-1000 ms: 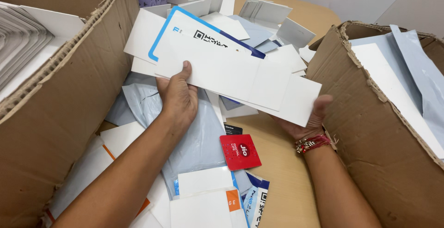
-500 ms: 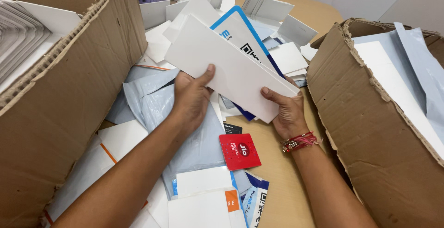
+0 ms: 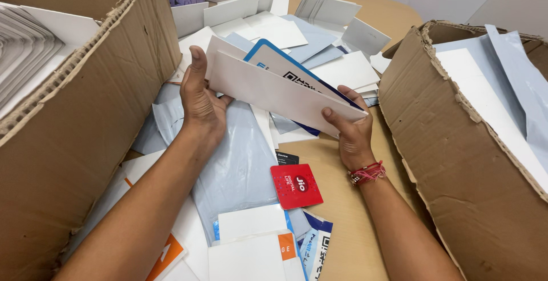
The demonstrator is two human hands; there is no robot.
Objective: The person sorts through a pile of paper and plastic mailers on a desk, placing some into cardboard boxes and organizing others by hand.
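Two bare forearms, no sleeves in view, both entering from the lower edge of the frame. Left hand (image 3: 200, 107): no ring, watch or band visible; short, unpainted thumbnail. Right hand (image 3: 354, 132): wrist wrapped with a bundle of red and pink threads (image 3: 367, 173), several strands together, some small pale beads among them, loose ends fraying outward. No gloves on either hand.
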